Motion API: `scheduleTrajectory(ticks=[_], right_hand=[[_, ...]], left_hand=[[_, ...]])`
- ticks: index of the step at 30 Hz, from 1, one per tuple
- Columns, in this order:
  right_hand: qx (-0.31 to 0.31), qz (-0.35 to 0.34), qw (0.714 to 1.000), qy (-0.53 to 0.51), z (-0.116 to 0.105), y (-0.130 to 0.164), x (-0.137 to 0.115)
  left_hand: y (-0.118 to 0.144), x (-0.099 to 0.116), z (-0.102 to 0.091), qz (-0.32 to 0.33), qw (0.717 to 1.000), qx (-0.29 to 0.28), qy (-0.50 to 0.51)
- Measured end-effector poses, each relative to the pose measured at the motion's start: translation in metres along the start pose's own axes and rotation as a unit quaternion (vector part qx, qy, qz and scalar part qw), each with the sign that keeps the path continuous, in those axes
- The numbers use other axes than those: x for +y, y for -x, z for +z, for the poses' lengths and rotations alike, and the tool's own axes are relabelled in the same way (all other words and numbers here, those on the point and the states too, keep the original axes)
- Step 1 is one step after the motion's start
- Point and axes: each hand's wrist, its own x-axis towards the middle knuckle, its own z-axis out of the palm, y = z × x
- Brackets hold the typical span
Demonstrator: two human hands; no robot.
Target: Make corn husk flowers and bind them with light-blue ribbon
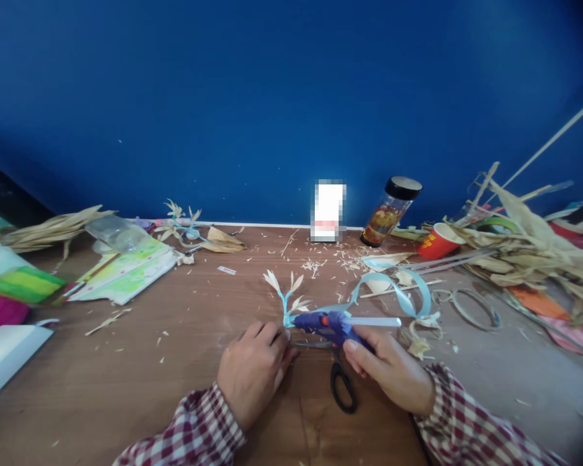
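Observation:
My right hand (pixel 387 370) is closed round the handle of a blue glue gun (pixel 337 323), from whose back a clear glue stick (pixel 374 321) juts. Its nozzle points left, at the base of a small sprig of pale husk petals on blue-wrapped stems (pixel 285 304). My left hand (pixel 255 359) has its fingers curled together just below that base; what they pinch is hidden by the hand. Under the glue gun lies a pair of scissors with black handles (pixel 344 388), partly covered. A light blue ribbon (pixel 369 285) runs from near the sprig and loops behind the gun.
Corn husks (pixel 505 243) pile up at the right beside a red paper cup (pixel 440 241). A black-lidded jar (pixel 388 210) and a blurred-out upright thing (pixel 328 210) stand near the blue wall. Another sprig (pixel 187 226) and a painted sheet (pixel 126 272) lie left. Husk scraps litter the table.

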Motion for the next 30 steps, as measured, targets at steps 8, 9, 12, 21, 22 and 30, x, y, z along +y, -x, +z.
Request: scheduleTrajectory(ticks=[8, 9, 12, 21, 22, 30], right_hand=[[-0.002, -0.003, 1.0, -0.003, 0.0008, -0.0002, 0.0009], [-0.001, -0.003, 1.0, -0.003, 0.0007, -0.0005, 0.0015], [-0.003, 0.0, 1.0, -0.002, 0.0002, -0.0016, 0.003], [-0.009, -0.01, 1.0, 0.016, -0.0001, -0.0007, 0.0045], [-0.009, -0.01, 1.0, 0.023, -0.0007, -0.0001, 0.0045], [0.005, -0.019, 1.0, 0.02, -0.0025, -0.0001, 0.0033]], left_hand=[[-0.0007, -0.0003, 0.0005, -0.001, 1.0, -0.002, -0.002], [-0.0005, -0.0003, 0.0006, -0.002, 1.0, -0.003, 0.0], [-0.0002, -0.0006, 0.0005, -0.004, 1.0, -0.007, 0.004], [-0.0004, -0.0012, 0.0023, -0.007, 1.0, -0.012, 0.002], [-0.0004, -0.0013, 0.0024, -0.006, 1.0, -0.011, 0.004], [-0.0008, -0.0006, 0.0005, -0.007, 1.0, -0.019, 0.005]])
